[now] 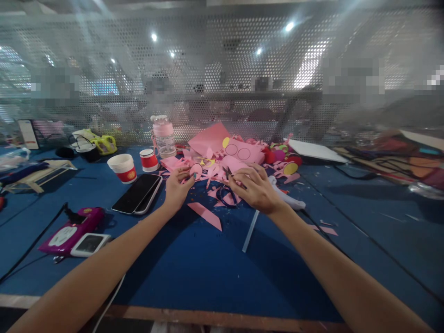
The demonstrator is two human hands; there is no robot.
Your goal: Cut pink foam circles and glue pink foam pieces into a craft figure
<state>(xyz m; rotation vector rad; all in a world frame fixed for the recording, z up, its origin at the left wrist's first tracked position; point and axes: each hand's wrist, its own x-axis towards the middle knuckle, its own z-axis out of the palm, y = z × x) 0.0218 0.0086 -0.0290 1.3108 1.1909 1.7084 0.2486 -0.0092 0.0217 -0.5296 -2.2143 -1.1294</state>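
Pinched in the fingertips of my left hand (pixel 178 187) is a small round pink paper piece (pixel 196 169) with a dark outline. My right hand (pixel 255 187) is closed around scissors (pixel 227 171), whose dark tips point up and left; the grip is mostly hidden by the fingers. Below the right fingers lies a dark blue loop (pixel 227 196); whether it belongs to the scissors I cannot tell. Pink paper scraps (pixel 211 173) pile up between and behind both hands. A pink sheet with two drawn circles (pixel 243 151) rests on the heap. Nearer me lies a pink strip (pixel 205 216).
Left of the hands are a phone (pixel 137 194), paper cups (pixel 122 167), a pink-lidded bottle (pixel 163 136) and a purple pouch (pixel 76 231). A white glue gun (pixel 289 199) lies beside my right wrist, with a glue stick (pixel 250 231) nearer me. Perforated metal (pixel 222 74) stands behind.
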